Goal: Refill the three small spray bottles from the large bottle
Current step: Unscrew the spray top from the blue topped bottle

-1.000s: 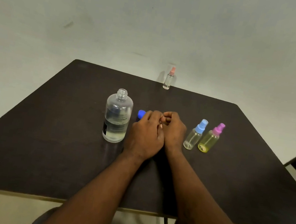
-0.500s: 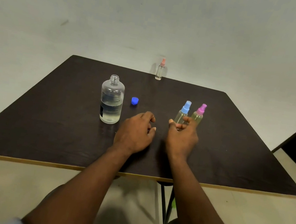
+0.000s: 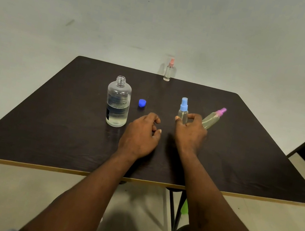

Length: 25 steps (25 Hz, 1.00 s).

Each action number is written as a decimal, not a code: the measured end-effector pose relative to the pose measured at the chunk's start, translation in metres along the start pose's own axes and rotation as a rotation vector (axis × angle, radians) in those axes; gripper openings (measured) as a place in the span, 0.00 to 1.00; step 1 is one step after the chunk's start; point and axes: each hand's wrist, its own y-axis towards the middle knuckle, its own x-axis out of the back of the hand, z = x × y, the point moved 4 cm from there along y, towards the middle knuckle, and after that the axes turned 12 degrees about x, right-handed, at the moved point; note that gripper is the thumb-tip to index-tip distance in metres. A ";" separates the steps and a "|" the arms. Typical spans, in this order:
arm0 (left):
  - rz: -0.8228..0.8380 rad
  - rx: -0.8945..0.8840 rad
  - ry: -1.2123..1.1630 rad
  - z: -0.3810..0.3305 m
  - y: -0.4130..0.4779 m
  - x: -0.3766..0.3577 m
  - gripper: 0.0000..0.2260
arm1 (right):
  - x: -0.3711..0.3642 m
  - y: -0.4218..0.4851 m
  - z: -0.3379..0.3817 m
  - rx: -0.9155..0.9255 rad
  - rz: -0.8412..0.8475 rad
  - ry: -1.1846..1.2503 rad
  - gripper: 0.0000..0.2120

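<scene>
Table (image 3: 47,118): dark top, seen from the near edge, carries all the bottles.

Large bottle (image 3: 117,102): stands upright left of centre, neck uncapped, clear liquid filling roughly the lower part. Sits just left of and beyond the left hand, apart from it.

Blue cap (image 3: 142,103): lies on the table just right of the large bottle, beyond the left hand, touching neither.

Left hand (image 3: 140,135): rests knuckles-up on the table, fingers loosely curled, holds nothing.

Right hand (image 3: 190,135): reaches forward beside the left hand, fingers curled, thumb tip out to the left.

Blue-topped spray bottle (image 3: 183,112): stands upright directly beyond the right hand, its body framed between thumb tip and forefinger; lower end hidden by the hand. Cannot tell whether thumb and finger actually close on it.

Pink-topped spray bottle (image 3: 212,119): tilts steeply to the right, nozzle up and outward, yellowish body; base hidden behind the outer fingers of the right hand. Cannot tell whether gripped or merely leaning against them.

Third spray bottle (image 3: 168,71): stands upright at the far edge of the table, pale pink top, well apart from both hands.
</scene>
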 end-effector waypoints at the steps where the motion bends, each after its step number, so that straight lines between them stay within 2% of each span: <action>1: -0.016 0.010 -0.023 0.001 0.000 0.001 0.09 | -0.002 -0.002 0.000 0.045 0.047 0.021 0.14; 3: -0.069 0.027 -0.117 0.002 0.001 0.005 0.10 | -0.004 -0.007 0.002 0.158 0.142 0.076 0.12; 5: -0.085 0.058 -0.268 0.002 0.003 0.009 0.17 | -0.005 -0.012 0.007 0.288 0.221 0.149 0.13; 7: -0.035 0.106 -0.440 0.004 0.003 0.012 0.22 | -0.007 -0.017 0.014 0.403 0.295 0.210 0.13; 9: 0.014 0.097 -0.526 0.005 0.003 0.012 0.22 | -0.009 -0.021 0.019 0.469 0.373 0.239 0.13; 12: 0.034 0.059 -0.610 0.006 0.002 0.012 0.15 | -0.008 -0.024 0.022 0.502 0.472 0.269 0.14; 15: 0.037 0.117 -0.704 0.007 0.001 0.013 0.10 | -0.007 -0.026 0.023 0.501 0.514 0.275 0.15; 19: -0.010 0.122 -0.697 0.005 0.001 0.015 0.08 | -0.006 -0.026 0.023 0.464 0.526 0.282 0.19; 21: -0.053 0.124 -0.674 0.004 0.001 0.015 0.07 | -0.006 -0.025 0.023 0.503 0.543 0.270 0.21; 23: -0.064 0.131 -0.677 0.002 0.000 0.011 0.04 | -0.007 -0.025 0.023 0.537 0.519 0.225 0.17; 25: -0.140 0.130 -0.609 -0.002 -0.002 0.008 0.08 | -0.005 -0.025 0.021 0.491 0.470 0.247 0.13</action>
